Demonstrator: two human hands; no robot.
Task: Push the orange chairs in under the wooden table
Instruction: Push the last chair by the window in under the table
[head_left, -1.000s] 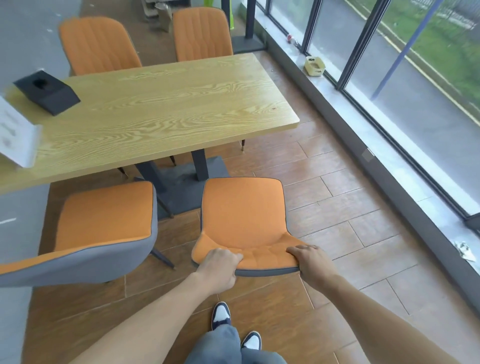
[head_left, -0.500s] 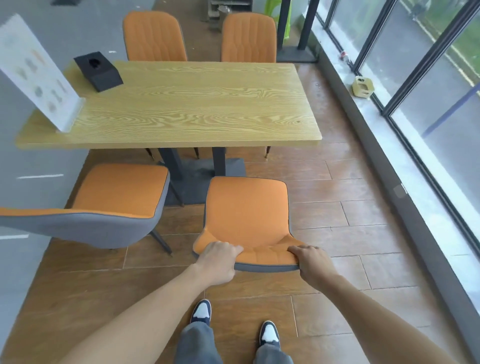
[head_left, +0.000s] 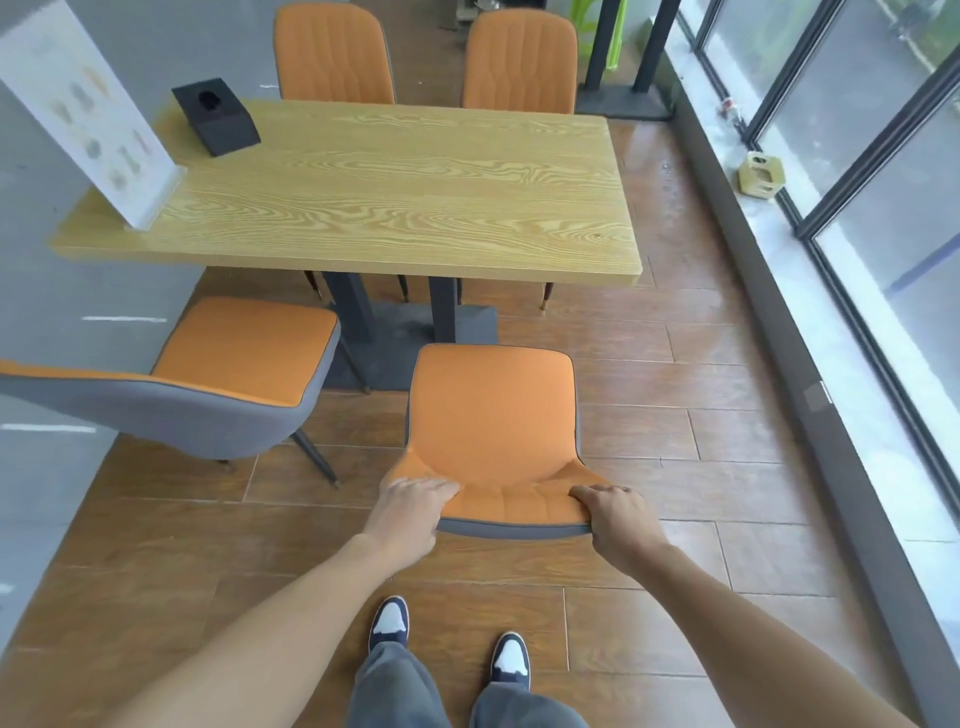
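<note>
Wooden table (head_left: 395, 192) on two dark posts and a dark base plate, black box (head_left: 215, 117) at its far left corner, white card stand (head_left: 88, 119) at its left edge, brown plank floor (head_left: 675, 467) carrying four orange chairs

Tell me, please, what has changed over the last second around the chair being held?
The view swung left to face the wooden table squarely. Both the left hand and right hand still grip the backrest of the near chair, its seat still clear of the table. The left chair is also still out.
</note>
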